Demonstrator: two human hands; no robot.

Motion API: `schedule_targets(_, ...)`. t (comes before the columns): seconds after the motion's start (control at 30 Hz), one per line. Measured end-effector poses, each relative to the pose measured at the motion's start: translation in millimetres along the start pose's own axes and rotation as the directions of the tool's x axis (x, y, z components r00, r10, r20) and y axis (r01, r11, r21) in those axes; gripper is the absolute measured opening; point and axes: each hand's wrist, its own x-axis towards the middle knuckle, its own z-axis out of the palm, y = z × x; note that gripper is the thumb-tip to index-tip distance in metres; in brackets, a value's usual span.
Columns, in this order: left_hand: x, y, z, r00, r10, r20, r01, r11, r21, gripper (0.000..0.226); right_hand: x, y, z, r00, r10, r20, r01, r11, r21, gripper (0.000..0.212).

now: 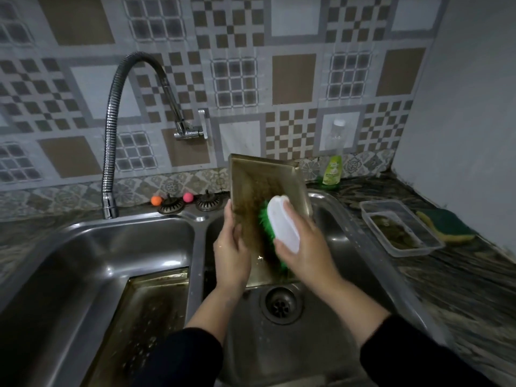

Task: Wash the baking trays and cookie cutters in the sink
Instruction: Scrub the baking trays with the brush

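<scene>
Over the right sink basin [329,317], the left hand [231,247] clenches the stiff, probably slippery-wet baking tray [262,185] by its side edge, the right hand [304,247] grasping the scrub brush [282,224].

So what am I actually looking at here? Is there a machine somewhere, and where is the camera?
There is no machine: a person wears a wide-angle camera on the head, so you look down on their own two hands over a double steel sink. The left hand props a stained baking tray upright in the right basin, gripping its edge. The right hand presses a white-backed scrubbing brush with green bristles against the tray. A second tray lies in the left basin, below the bent tap. On the counter to the right stand a green soap bottle, a clear plastic tub and a green and yellow sponge.
</scene>
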Motion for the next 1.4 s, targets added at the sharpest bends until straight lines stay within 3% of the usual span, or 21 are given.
schedule_targets(0.17,-9,8,22,0.997,0.052,0.048,-0.054,0.998,0.032,0.06,84,11,-30,0.972,0.209,-0.11,-0.209,0.978,0.008,0.073)
schedule_targets(0.33,6,-2,12,0.997,0.009,-0.082,-0.007,1.0,0.02,0.059,12,5,-7,0.996,0.084,-0.012,-0.083,0.994,0.07,0.076)
schedule_targets(0.43,5,-2,7,0.996,-0.002,-0.09,0.005,0.999,0.036,0.059,-12,10,-1,1.0,0.012,-0.026,-0.009,0.997,0.08,0.076)
schedule_targets(0.53,-3,7,16,0.999,0.046,-0.014,-0.046,0.998,0.054,0.061,30,14,-16,0.984,0.146,-0.107,-0.146,0.989,0.006,0.078)
schedule_targets(0.67,-12,14,28,0.999,0.031,0.017,-0.032,0.997,0.069,0.057,80,12,-48,0.946,0.312,-0.087,-0.32,0.943,-0.094,0.078)
schedule_targets(0.77,-10,11,33,1.0,-0.008,-0.005,0.009,0.982,0.187,0.057,82,0,-52,0.923,0.385,-0.026,-0.378,0.916,0.133,0.081)
schedule_targets(0.87,-16,18,41,0.998,0.036,0.049,-0.052,0.93,0.363,0.059,78,-13,-41,0.912,0.409,0.044,-0.402,0.863,0.306,0.082)
schedule_targets(0.97,-27,23,49,0.985,0.092,0.149,-0.157,0.839,0.521,0.061,81,-29,-40,0.908,0.418,0.0,-0.407,0.884,0.229,0.087)
schedule_targets(1.1,-35,22,57,0.969,0.037,0.244,-0.196,0.718,0.669,0.058,80,-38,-40,0.904,0.394,-0.168,-0.386,0.919,0.081,0.082)
schedule_targets(1.17,-37,20,54,0.96,0.019,0.278,-0.207,0.716,0.667,0.06,78,-36,-40,0.887,0.429,-0.171,-0.41,0.902,0.136,0.079)
schedule_targets(1.27,-31,17,44,0.955,-0.006,0.297,-0.158,0.835,0.527,0.058,73,-31,-45,0.882,0.449,-0.142,-0.378,0.854,0.357,0.076)
schedule_targets(1.4,-9,-4,27,0.933,-0.235,0.272,0.071,0.862,0.502,0.057,64,-34,-60,0.876,0.466,-0.128,-0.27,0.692,0.67,0.069)
